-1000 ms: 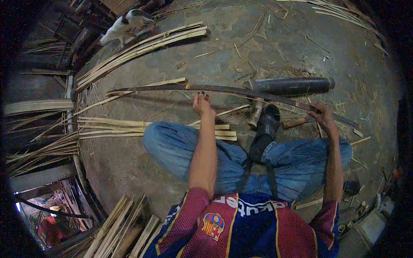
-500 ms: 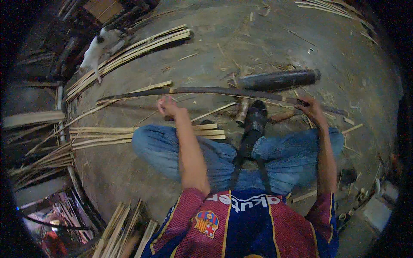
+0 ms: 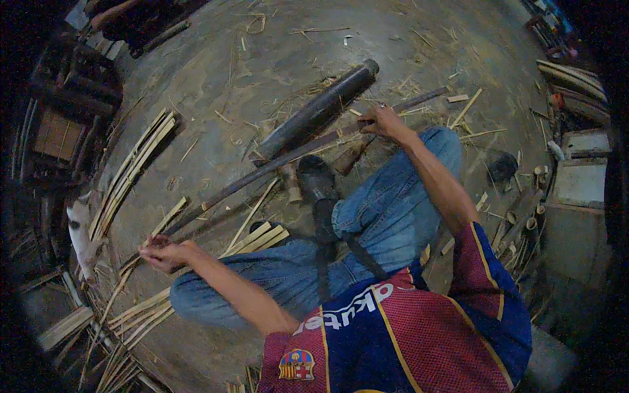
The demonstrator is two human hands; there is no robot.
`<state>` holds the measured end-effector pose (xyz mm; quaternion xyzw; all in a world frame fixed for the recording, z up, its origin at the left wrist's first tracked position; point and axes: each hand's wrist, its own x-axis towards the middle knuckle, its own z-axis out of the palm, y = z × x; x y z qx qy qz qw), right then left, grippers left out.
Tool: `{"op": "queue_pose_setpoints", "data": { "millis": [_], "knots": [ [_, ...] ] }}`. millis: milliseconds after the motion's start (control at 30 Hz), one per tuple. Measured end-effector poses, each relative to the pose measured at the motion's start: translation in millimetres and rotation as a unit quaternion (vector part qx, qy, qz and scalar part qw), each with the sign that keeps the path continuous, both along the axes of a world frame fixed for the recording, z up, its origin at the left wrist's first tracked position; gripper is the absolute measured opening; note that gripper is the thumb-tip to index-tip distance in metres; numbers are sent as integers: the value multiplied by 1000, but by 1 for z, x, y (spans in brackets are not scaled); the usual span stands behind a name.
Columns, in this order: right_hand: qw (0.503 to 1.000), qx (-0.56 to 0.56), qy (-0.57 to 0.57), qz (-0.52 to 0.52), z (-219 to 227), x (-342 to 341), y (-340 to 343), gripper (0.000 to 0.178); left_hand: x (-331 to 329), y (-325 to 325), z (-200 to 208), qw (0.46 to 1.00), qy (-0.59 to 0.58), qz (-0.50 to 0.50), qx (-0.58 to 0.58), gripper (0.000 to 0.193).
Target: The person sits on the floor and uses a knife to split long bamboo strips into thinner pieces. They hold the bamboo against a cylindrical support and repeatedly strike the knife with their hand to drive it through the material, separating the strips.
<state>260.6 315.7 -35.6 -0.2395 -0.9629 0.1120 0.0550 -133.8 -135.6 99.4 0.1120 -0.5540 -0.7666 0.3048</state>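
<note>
A long, dark-skinned bamboo strip [image 3: 262,171] runs slantwise across in front of my legs, from lower left to upper right. My left hand [image 3: 164,255] is closed at its left end, fingers pinched together. Farther along, my right hand [image 3: 386,123] grips the strip a short way from its far right end, with the fingertips wrapped round it. Just beyond the strip lies a thick dark cylinder [image 3: 321,108], roughly parallel to it. Under the strip, between my legs, a short light brown piece [image 3: 292,183] sits by my dark-shod foot [image 3: 318,177].
Split bamboo strips [image 3: 134,173] lie bundled at the left, by a white cat [image 3: 80,229] with dark patches. More pale strips [image 3: 147,314] lie beside my left knee. Bamboo pieces [image 3: 524,229] cluster at the right. Shavings are scattered over the concrete floor [image 3: 216,78].
My left hand, earlier off the strip near its middle, has moved left and taken its left end. My right hand still grips the strip. The whole view has turned.
</note>
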Motion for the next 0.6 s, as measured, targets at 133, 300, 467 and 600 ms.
{"op": "queue_pose_setpoints", "data": {
  "millis": [133, 300, 467, 600],
  "knots": [
    [989, -132, -24, -57, 13, -21, -16, 39, 7, -2, 26, 975, 58, -128, -174, 30],
    [992, -114, 30, -47, 12, -21, -7, 43, 43, 72, -52, 701, -66, -413, -578, 48],
    [993, -52, 101, 8, 49, -21, -28, 50, 89, 110, -59, 498, 56, -517, -694, 57],
    [994, 90, 26, 59, 88, -14, -46, 56, 74, 115, -38, 446, -32, -606, -658, 51]
  ]
}}
